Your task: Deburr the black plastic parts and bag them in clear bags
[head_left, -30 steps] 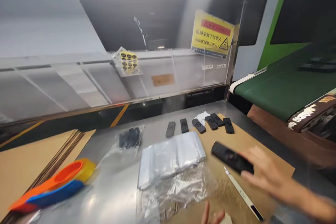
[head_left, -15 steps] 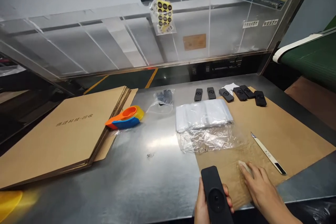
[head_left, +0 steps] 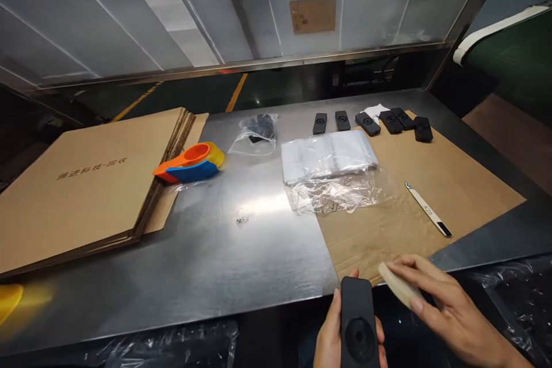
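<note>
My left hand (head_left: 328, 336) is closed round a black rectangular device (head_left: 356, 302) with a round dial-like ring on its face; it is upright just in front of the table edge. To its right, my right hand (head_left: 448, 305) pinches a thin cream-coloured pad (head_left: 397, 287) between thumb and fingers, apart from the device. What the pad is made of cannot be told. Several similar black devices (head_left: 368, 123) lie at the back of the table. A white cutter knife (head_left: 428, 209) marked A26 rests on the brown cardboard sheet (head_left: 466, 184).
A stack of clear plastic bags (head_left: 330, 155) lies mid-table. Left of it are a bagged dark item (head_left: 261, 128), an orange and blue tape dispenser (head_left: 190, 164) and stacked flat cardboard (head_left: 95, 184). A transparent panel (head_left: 310, 40) hangs behind; a green conveyor (head_left: 513, 52) stands at right.
My right hand has lifted the cream pad off the cardboard sheet and brought it to the table's front edge. The black device stays in my left hand. The view has tilted down.
</note>
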{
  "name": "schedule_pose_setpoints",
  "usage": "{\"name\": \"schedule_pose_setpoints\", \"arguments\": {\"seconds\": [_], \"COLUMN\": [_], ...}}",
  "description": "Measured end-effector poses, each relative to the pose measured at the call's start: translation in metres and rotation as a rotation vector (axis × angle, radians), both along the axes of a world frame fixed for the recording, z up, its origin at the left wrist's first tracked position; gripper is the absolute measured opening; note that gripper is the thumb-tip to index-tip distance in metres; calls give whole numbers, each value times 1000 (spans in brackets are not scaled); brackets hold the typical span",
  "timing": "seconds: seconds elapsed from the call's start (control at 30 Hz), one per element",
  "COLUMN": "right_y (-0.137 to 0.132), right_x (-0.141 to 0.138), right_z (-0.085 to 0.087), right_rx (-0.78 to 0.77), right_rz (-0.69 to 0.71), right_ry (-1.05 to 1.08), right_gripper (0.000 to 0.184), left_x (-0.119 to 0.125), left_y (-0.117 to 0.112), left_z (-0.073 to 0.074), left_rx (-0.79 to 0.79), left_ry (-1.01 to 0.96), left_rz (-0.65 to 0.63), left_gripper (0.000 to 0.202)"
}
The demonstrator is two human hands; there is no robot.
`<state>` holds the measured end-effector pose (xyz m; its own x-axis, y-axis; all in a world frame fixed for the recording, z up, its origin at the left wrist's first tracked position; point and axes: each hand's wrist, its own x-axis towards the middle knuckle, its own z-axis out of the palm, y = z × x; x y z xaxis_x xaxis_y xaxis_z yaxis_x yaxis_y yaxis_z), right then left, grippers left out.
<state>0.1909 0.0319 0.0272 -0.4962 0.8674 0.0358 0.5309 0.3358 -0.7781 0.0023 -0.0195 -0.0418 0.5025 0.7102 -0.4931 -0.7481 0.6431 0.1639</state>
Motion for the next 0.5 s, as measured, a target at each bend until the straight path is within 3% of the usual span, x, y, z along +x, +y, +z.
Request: {"name": "schedule_pose_setpoints", "arguments": {"seconds": [0.23,0.5], "right_y": [-15,-23], "right_x": [-17,-13], "right_z": [3,1], "right_rx": [58,146], "right_rz": [201,164], "right_ry": [63,111], "right_gripper": [55,55], "left_x": [0,1], "left_y": [-18,-24], "left_z": [11,31], "left_rx": [-85,-56], "left_ry": [33,134], "left_rz": [-30,-6], "left_gripper": [86,66]}}
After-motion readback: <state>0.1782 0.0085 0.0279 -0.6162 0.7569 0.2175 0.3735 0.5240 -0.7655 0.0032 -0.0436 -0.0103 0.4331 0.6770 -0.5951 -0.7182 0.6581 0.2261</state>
